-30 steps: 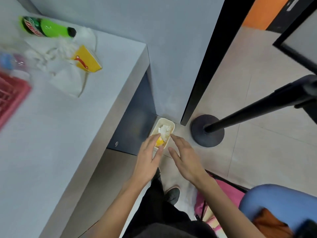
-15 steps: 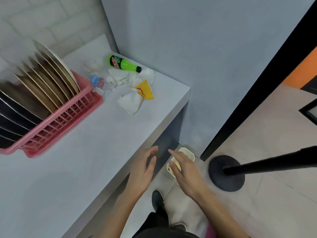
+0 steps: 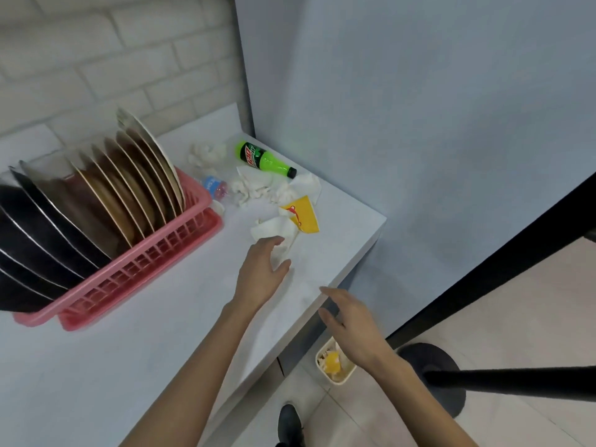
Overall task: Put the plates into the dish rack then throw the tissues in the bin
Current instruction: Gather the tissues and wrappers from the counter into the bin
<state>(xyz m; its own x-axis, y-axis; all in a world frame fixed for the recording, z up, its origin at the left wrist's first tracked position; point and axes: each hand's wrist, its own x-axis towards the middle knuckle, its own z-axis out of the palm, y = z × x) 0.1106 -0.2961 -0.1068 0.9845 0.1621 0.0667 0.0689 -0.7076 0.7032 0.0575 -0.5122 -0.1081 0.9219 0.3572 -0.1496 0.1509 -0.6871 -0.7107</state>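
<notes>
A white tabletop point(image 3: 129, 366) runs along a pale brick wall. At its left stands a pink plastic dish rack point(image 3: 145, 269) filled with upright plates point(image 3: 129, 195), black ones at the near-left end and beige ones toward the far end, all leaning the same way.

Crumpled white tissues point(image 3: 254, 188) lie scattered at the far right corner of the tabletop, beside a green plastic soda bottle point(image 3: 261, 158) lying on its side and a small clear bottle with a blue label point(image 3: 214, 185) just beside the rack. A flatter white tissue point(image 3: 272, 227) lies nearer, touching a yellow paper wrapper point(image 3: 304, 216).

The left hand point(image 3: 261, 272) reaches over the near edge of that flatter tissue, its grip apart with the fingers loosely spread; whether they touch the paper cannot be told. The right hand point(image 3: 351, 327) hovers off the tabletop's right edge, grip apart and holding nothing.

Below it on the floor sits a small cream plastic bin point(image 3: 346, 375), with white and yellow rubbish inside. A black stanchion base point(image 3: 432, 359) stands to its right.
</notes>
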